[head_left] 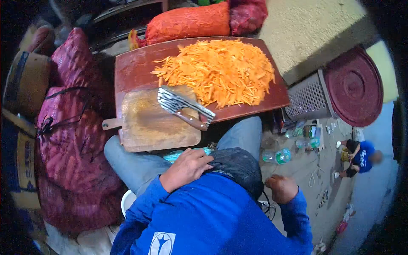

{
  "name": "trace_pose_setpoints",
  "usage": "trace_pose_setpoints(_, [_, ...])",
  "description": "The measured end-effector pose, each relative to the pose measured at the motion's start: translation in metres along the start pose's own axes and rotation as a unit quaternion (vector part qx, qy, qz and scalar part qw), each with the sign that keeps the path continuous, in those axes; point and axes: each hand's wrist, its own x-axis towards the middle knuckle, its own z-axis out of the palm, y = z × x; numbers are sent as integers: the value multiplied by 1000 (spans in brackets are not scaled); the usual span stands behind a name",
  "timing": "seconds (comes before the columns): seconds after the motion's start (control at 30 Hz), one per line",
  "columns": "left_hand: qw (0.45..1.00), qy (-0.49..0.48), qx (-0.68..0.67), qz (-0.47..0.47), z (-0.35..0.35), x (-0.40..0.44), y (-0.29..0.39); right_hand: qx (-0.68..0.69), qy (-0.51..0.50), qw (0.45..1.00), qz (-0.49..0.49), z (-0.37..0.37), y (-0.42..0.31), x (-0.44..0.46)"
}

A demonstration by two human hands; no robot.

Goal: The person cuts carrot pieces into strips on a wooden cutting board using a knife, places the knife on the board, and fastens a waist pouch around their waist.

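Note:
My left hand (190,166) lies over my lap, fingers curled at the left end of a black mesh bag (236,163). At the bag's right side, my right hand (281,188) is closed; whatever it may hold is hidden. Beyond my knees, a wooden cutting board (146,121) with a short handle overhangs the near edge of a reddish-brown table (131,70). A wooden-handled cutter (193,120) with a black-and-white striped, ridged-looking blade rests on the board's right part. Behind it spreads a large heap of orange sticks, apparently cut carrots (225,70).
Red mesh sacks (76,148) stand along the left. A full orange sack (189,23) lies behind the table. To the right are a grey plastic crate (308,100), a dark red round lid (353,87) and plastic bottles (278,156). Another person (363,155) sits farther right.

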Motion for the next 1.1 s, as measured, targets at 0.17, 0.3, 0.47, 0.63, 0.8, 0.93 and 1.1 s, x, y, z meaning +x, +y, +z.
trace_pose_setpoints(0.17, [999, -15, -49, -3, 10, 1, -5, -59, -74, 995, 20, 33, 0, -35])
trace_pose_setpoints(0.3, [997, -37, -55, 25, 18, 6, -1, -58, -122, 991, 4, 45, 4, -56])
trace_pose_setpoints(0.47, [993, -65, -83, 44, 36, 12, -1, -38, -183, 982, 9, 39, -7, -60])
trace_pose_setpoints(0.63, [974, -145, -125, 121, 45, 28, 7, 55, -267, 962, 13, 34, -17, -62])
trace_pose_setpoints(0.8, [954, -184, -198, 126, 40, 45, 13, 237, -348, 906, -37, 11, -22, -42])
trace_pose_setpoints(0.93, [960, -164, -203, 101, 34, 27, 4, 286, -213, 933, 52, -22, 4, 10])
trace_pose_setpoints(1.1, [968, -120, -220, -5, 20, -18, -19, 522, 36, 840, 145, 56, 76, 86])
